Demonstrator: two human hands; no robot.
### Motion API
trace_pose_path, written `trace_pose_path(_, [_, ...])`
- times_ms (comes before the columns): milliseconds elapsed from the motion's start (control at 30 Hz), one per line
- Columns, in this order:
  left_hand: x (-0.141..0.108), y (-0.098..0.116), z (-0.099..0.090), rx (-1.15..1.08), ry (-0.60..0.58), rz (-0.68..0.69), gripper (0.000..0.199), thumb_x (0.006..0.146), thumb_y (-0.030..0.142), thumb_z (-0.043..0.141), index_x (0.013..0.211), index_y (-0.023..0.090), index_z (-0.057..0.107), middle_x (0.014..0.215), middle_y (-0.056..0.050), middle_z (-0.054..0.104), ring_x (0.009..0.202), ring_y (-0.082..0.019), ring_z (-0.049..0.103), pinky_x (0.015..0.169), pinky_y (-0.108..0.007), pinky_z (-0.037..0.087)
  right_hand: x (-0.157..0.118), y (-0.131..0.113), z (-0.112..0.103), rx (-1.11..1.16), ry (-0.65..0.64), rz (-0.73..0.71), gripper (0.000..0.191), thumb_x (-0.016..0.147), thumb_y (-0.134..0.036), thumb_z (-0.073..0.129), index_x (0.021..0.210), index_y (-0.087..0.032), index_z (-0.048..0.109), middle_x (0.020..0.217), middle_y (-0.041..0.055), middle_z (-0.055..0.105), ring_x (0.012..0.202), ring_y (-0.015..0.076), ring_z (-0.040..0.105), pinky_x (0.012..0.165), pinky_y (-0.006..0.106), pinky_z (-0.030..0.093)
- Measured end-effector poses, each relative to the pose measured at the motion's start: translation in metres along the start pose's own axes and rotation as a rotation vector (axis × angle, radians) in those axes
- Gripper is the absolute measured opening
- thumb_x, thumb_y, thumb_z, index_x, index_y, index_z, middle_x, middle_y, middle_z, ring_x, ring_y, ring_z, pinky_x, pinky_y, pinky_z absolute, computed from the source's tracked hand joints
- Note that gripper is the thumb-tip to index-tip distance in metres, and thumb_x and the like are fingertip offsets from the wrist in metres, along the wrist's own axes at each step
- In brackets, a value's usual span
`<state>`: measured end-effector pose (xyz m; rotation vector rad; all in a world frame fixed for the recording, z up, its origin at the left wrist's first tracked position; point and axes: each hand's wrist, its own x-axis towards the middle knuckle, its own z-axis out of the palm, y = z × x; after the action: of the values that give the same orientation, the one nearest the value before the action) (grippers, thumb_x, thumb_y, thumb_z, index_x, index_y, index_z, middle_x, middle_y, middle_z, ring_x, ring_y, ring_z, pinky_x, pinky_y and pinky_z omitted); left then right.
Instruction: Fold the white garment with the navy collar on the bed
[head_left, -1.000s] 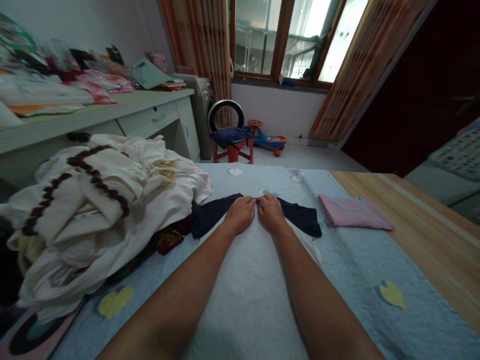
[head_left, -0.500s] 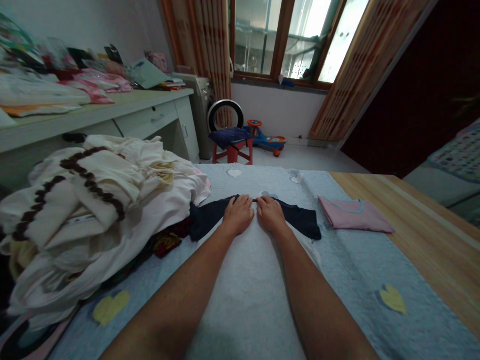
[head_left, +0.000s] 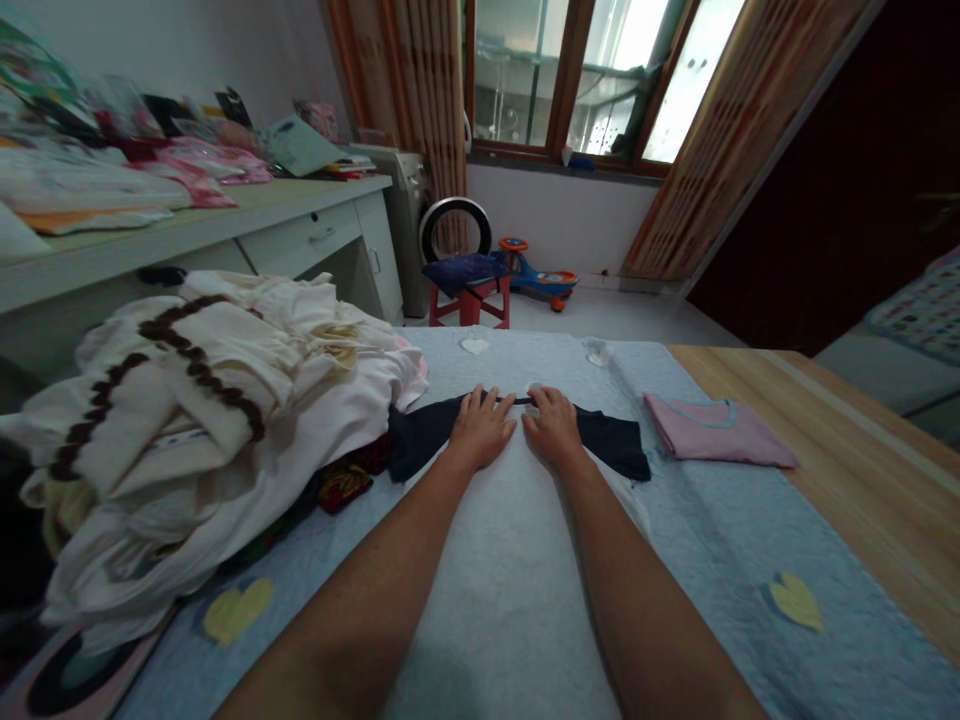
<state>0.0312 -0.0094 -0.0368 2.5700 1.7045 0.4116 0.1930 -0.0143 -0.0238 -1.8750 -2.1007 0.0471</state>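
Pale shirt with short navy sleeves [head_left: 499,570] lies flat beneath our hands

We have the shirt spread on a light-blue quilted cloth with heart patches [head_left: 712,545], which covers much of the wood-grained worktop [head_left: 862,450]. Its neckline points away from us and its body runs back towards us, between our forearms. Our left hand [head_left: 484,430] and right hand [head_left: 553,425] rest palm down at the neckline, one either side of its dark band [head_left: 523,401]. That placing seems to keep the collar level and the sleeves turned outwards. As for the grip, our fingers lie over the fabric, but we cannot tell whether they pinch it or merely press.

A folded pink garment with blue neck trim [head_left: 724,432] sits to the right, apart from the shirt, perhaps to keep it out of our way. On the left, a loose heap of cream and white clothes [head_left: 315,400] comes close to the navy sleeve.

Our hands cover parts of the shoulders, and our forearms hide stretches of the sides. The hem is hard to make out, as the near end runs off the picture. Under the heap, a dark red patterned cloth [head_left: 345,486] shows only in part, and we cannot make out its shape.
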Motion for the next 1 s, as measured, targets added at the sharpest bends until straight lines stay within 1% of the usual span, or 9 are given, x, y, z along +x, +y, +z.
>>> trace_pose_path(100, [-0.0005,0.0003,0.0007,-0.006,0.014,0.009,0.047,0.098,0.044,0.044,0.143,0.031,0.047,0.154,-0.008,0.043,0.146,-0.035,0.028,0.116,-0.054,0.026,0.0,0.0011,-0.0018,0.007,-0.003,-0.048,0.032,0.095,-0.03,0.047,0.121,-0.024,0.065,0.13,0.0099,0.059,0.119,0.025,0.049,0.104,0.039,0.034])
trace_pose_path(233, [-0.0015,0.0026,-0.001,0.006,0.07,0.018,0.04,0.097,0.039,0.048,0.136,0.031,0.055,0.154,-0.006,0.041,0.145,-0.032,0.028,0.118,-0.055,0.024,0.0019,0.0006,-0.0024,0.002,-0.042,-0.074,0.034,0.099,-0.028,0.043,0.124,-0.027,0.065,0.126,0.0075,0.062,0.118,0.023,0.051,0.104,0.039,0.034])
trace_pose_path(367, [-0.0012,0.004,-0.0046,-0.011,0.109,0.072,0.035,0.097,0.031,0.049,0.13,0.027,0.058,0.143,-0.006,0.053,0.133,-0.027,0.042,0.119,-0.051,0.024,0.0042,0.0007,-0.001,-0.007,-0.072,-0.069,0.037,0.099,-0.028,0.04,0.13,-0.028,0.062,0.133,0.0068,0.06,0.123,0.0218,0.05,0.108,0.04,0.032])
trace_pose_path(467, [0.0008,0.0027,-0.0045,-0.061,0.076,0.147,0.034,0.099,0.025,0.043,0.129,0.023,0.058,0.133,-0.006,0.061,0.126,-0.022,0.049,0.117,-0.043,0.028,0.0048,0.0013,0.001,-0.028,-0.1,-0.052,0.041,0.099,-0.028,0.039,0.135,-0.027,0.057,0.142,0.0068,0.054,0.133,0.0225,0.045,0.113,0.044,0.028])
trace_pose_path(533, [0.0022,0.0014,-0.0031,-0.096,0.055,0.176,0.034,0.099,0.024,0.042,0.129,0.02,0.058,0.132,-0.007,0.062,0.125,-0.02,0.051,0.114,-0.039,0.032,0.0045,0.0016,0.0027,-0.037,-0.119,-0.045,0.043,0.099,-0.028,0.037,0.14,-0.025,0.053,0.148,0.0067,0.05,0.139,0.0229,0.039,0.115,0.045,0.025])
trace_pose_path(667, [0.0026,0.0006,-0.0015,-0.097,0.045,0.146,0.037,0.098,0.031,0.046,0.132,0.019,0.055,0.139,-0.008,0.058,0.131,-0.021,0.048,0.114,-0.039,0.033,0.0031,0.0022,0.0055,-0.051,-0.115,-0.014,0.049,0.099,-0.03,0.037,0.146,-0.019,0.045,0.154,0.0089,0.043,0.144,0.0243,0.031,0.117,0.045,0.023])
trace_pose_path(767, [0.0015,0.0012,-0.0019,-0.06,0.015,0.089,0.042,0.099,0.037,0.044,0.137,0.02,0.052,0.145,-0.008,0.054,0.136,-0.022,0.044,0.117,-0.04,0.03,0.0023,0.0028,0.0049,-0.025,-0.037,-0.004,0.052,0.097,-0.029,0.042,0.146,-0.014,0.043,0.153,0.0129,0.043,0.141,0.0247,0.035,0.115,0.041,0.026])
trace_pose_path(867, [0.001,0.0006,-0.0015,-0.027,-0.026,0.036,0.048,0.1,0.043,0.039,0.143,0.022,0.047,0.152,-0.007,0.048,0.143,-0.023,0.037,0.119,-0.044,0.025,0.0021,0.0035,0.0018,0.007,0.029,0.006,0.046,0.094,-0.027,0.047,0.137,-0.014,0.053,0.142,0.014,0.052,0.129,0.0243,0.046,0.109,0.034,0.033])
trace_pose_path(1000, [0.0019,-0.0034,0.001,-0.009,-0.066,-0.033,0.057,0.099,0.052,0.036,0.148,0.022,0.042,0.158,-0.007,0.039,0.148,-0.025,0.027,0.12,-0.045,0.022,0.0018,0.003,-0.002,-0.021,0.015,0.034,0.036,0.094,-0.026,0.047,0.124,-0.017,0.063,0.131,0.0138,0.058,0.12,0.0248,0.051,0.103,0.033,0.037])
